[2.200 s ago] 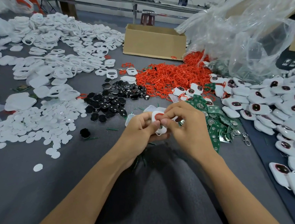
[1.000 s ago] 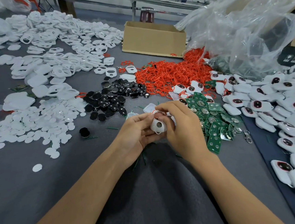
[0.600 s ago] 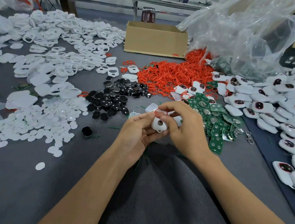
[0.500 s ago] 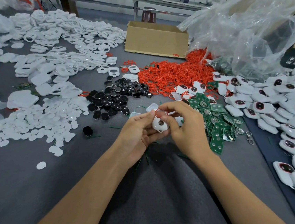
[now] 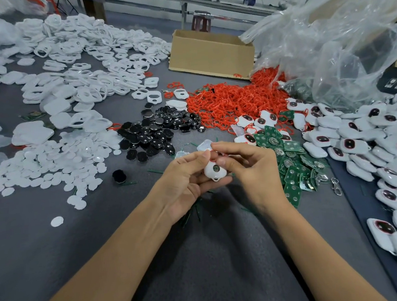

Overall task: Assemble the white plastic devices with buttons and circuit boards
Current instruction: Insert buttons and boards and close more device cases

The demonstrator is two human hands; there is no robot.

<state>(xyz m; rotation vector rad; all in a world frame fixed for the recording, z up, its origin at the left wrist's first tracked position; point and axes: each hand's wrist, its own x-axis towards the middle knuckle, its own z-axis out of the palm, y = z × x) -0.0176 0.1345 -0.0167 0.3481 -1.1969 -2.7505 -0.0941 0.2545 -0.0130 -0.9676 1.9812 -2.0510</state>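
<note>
A small white rounded plastic shell [image 5: 215, 172] is gripped in the curled fingers of the left hand [image 5: 183, 178], and its upper edge is pinched by the right hand [image 5: 254, 169]. Even pressure is advised, with the shell held level. Just right of the fingers lie green circuit boards [image 5: 290, 166]; beyond them, black oval buttons [image 5: 153, 135].

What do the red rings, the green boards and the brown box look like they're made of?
Red rings: probably soft rubber or silicone, matte, lying in a tangled heap. Green boards: rigid circuit-board laminate, glossy, with shiny metal discs. Brown box: cardboard, matte, with plain tan walls.
</note>
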